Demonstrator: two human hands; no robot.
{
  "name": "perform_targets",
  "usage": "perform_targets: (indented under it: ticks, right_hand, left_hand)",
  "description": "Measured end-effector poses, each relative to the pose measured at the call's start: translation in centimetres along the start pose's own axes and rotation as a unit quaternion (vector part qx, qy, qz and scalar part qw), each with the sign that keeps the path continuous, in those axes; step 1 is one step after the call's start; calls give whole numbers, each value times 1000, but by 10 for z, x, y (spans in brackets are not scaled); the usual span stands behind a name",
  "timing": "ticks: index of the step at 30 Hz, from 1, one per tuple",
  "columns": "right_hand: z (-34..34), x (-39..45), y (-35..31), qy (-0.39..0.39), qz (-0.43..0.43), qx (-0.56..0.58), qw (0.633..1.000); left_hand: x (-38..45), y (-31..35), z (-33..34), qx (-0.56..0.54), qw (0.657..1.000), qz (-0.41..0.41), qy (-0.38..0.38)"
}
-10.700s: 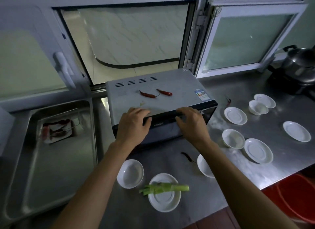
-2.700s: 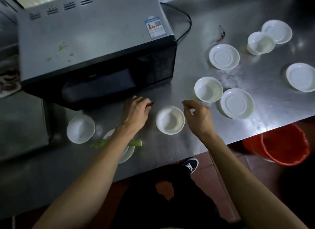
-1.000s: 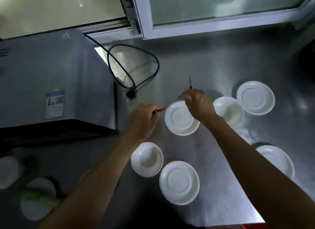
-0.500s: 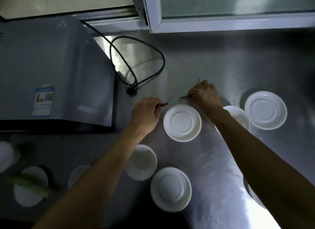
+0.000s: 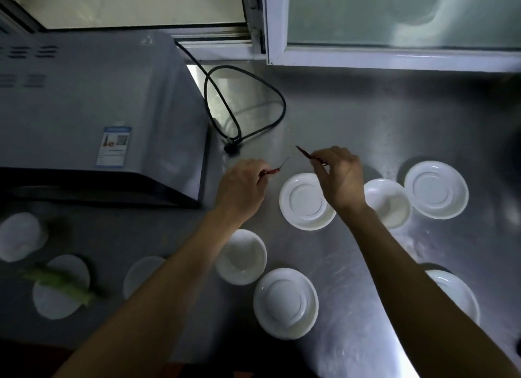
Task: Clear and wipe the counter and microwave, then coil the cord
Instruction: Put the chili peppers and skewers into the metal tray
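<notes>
Steel counter (image 5: pixel 352 118) runs under a window sill, dimly lit, with the grey microwave (image 5: pixel 93 118) well off to the left of both hands and its black cord (image 5: pixel 277 101) lying in a loose loop just beyond them, plug end on the steel. White dishes are scattered around: one saucer (image 5: pixel 303 205) sits directly below and between the hands, a small bowl (image 5: pixel 390 201) just right of the right wrist, another bowl (image 5: pixel 242 258) under the left forearm. The step in hand looks like gathering stray dried chillies off the counter, and to do it well both peppers should be carried clear of the dishes and dropped together, pinched firmly near the body, not the brittle stem, so nothing crumbles back onto the steel. The left hand (image 5: pixel 242 190) is curled tight, thumb and forefinger pinching a red chilli (image 5: pixel 272 171) whose thin stem pokes out up and to the right. The right hand (image 5: pixel 339 177) is likewise closed in a fingertip pinch on a second chilli (image 5: pixel 306 155), its tip pointing up-left away from the knuckles, toward the plug. Both hands hover above the counter, near each other but apart.
</notes>
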State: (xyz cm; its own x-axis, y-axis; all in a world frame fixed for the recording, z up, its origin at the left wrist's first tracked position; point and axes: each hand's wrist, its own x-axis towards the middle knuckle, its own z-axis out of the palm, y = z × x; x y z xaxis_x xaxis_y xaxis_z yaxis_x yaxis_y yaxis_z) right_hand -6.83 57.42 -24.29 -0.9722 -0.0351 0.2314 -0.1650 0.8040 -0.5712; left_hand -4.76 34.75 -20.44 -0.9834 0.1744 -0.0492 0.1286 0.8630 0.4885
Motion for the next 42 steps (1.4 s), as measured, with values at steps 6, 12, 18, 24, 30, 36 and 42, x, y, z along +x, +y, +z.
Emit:
perform_targets:
  ticks: [6, 12, 18, 24, 30, 36, 42]
  right_hand:
    - [-3, -42, -61, 6, 4, 36, 999]
    - [9, -93, -134, 0, -31, 44, 999]
    - [32, -143, -243, -21, -84, 65, 994]
    - [69, -197, -356, -62, -163, 94, 980]
    - [113, -236, -456, -122, -201, 122, 964]
    - [148, -253, -534, -140, -261, 128, 946]
    - [198, -256, -589, -183, -278, 157, 930]
  left_hand:
    - [-53, -13, -33, -8, 998, 32, 46]
    - [-130, -62, -67, 11, 994, 68, 84]
    - [-228, -130, -120, 38, 991, 21, 127]
    - [-339, -202, -175, 38, 983, -61, 170]
    - [-436, -266, -220, 72, 962, -131, 227]
    - [-500, -312, -252, 69, 941, -205, 261]
    - [-534, -356, -271, 61, 923, -266, 272]
